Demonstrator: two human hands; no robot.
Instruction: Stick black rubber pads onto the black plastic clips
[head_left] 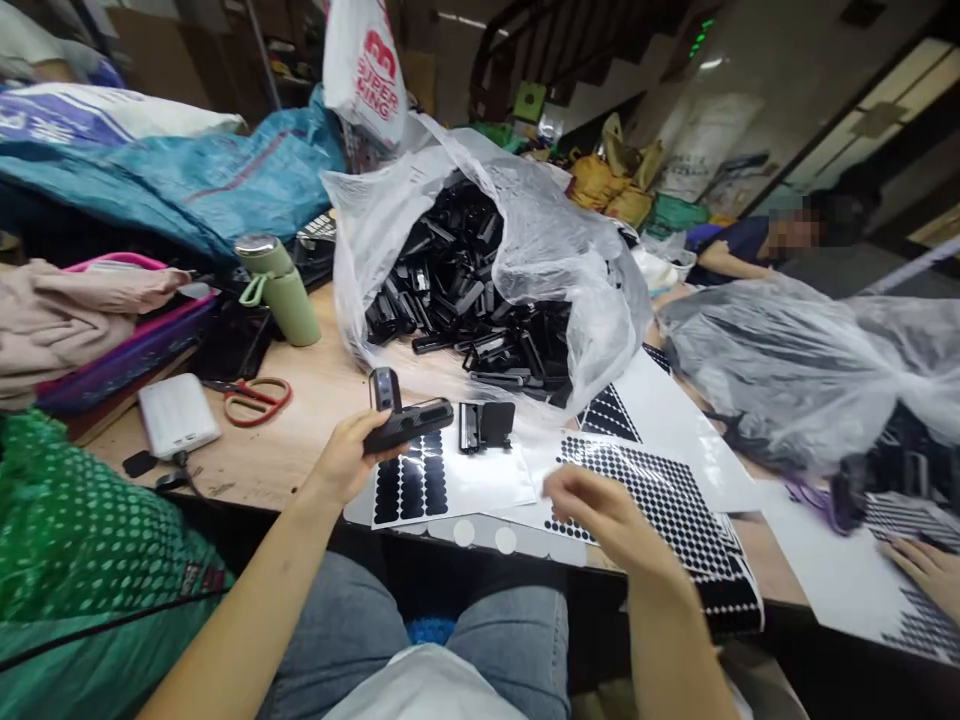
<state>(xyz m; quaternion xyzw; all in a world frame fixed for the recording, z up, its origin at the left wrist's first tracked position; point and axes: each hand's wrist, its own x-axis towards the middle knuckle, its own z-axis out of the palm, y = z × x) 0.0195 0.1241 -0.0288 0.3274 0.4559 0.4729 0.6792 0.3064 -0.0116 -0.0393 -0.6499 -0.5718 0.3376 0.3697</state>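
My left hand (349,455) grips a black plastic L-shaped part (409,422), one arm upright and the other lying toward the right. It is held just above a white sheet with rows of large black stickers (411,490). My right hand (589,505) is over a sheet of small round black stickers (660,490), fingers curled and slightly blurred; whether a sticker is between the fingertips cannot be made out. Between the hands, another black plastic part (486,426) rests on the white sheet. Behind them, a clear plastic bag (600,270) gapes over a heap of black plastic parts (457,280).
Left on the table are red-handled scissors (259,400), a white power bank (178,415) with a cable and a green bottle (279,290). A green mesh sack (97,530) stands near my left arm. At right, a co-worker's hand (926,570) touches another sticker sheet beside a plastic bag (795,360).
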